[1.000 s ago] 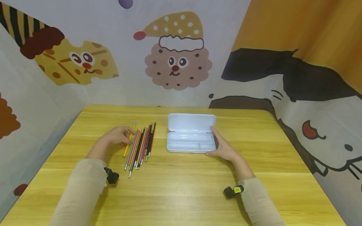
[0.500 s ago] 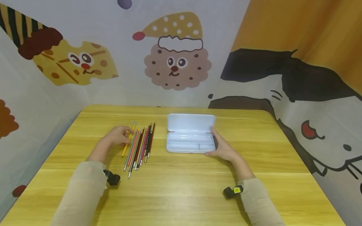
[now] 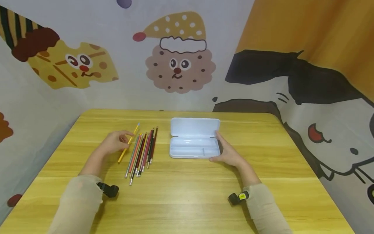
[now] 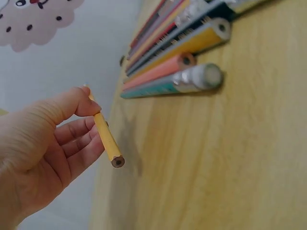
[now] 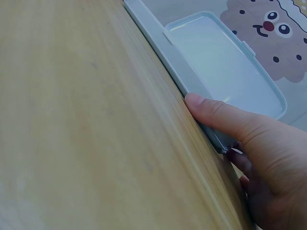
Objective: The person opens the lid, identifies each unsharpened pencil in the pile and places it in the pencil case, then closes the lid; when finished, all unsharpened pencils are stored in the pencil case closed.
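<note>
On the left of the head view, my left hand (image 3: pixel 114 142) pinches a yellow pencil (image 3: pixel 124 151) between thumb and fingers. The left wrist view has this pencil (image 4: pixel 108 137) raised off the table, its unsharpened end towards the camera. Just right of that hand, several pencils (image 3: pixel 141 153) of different colours lie side by side in a loose bundle. A white pencil case (image 3: pixel 187 157) lies with its lid (image 3: pixel 195 127) up near the middle. My right hand (image 3: pixel 231 155) grips the case's right end, with the thumb on its front wall (image 5: pixel 192 81) in the right wrist view.
The case's tray has a long back section and two front compartments, split by a small divider (image 3: pixel 204 151). Beneath everything is a wood-grain table (image 3: pixel 181 195). A wall cloth (image 3: pixel 128 97) with cartoon figures hangs behind its far edge.
My left hand has drawn the yellow pencil leftwards, away from the other pencils, and lifted it. The right hand keeps its grip on the case. The head view has shifted slightly.
</note>
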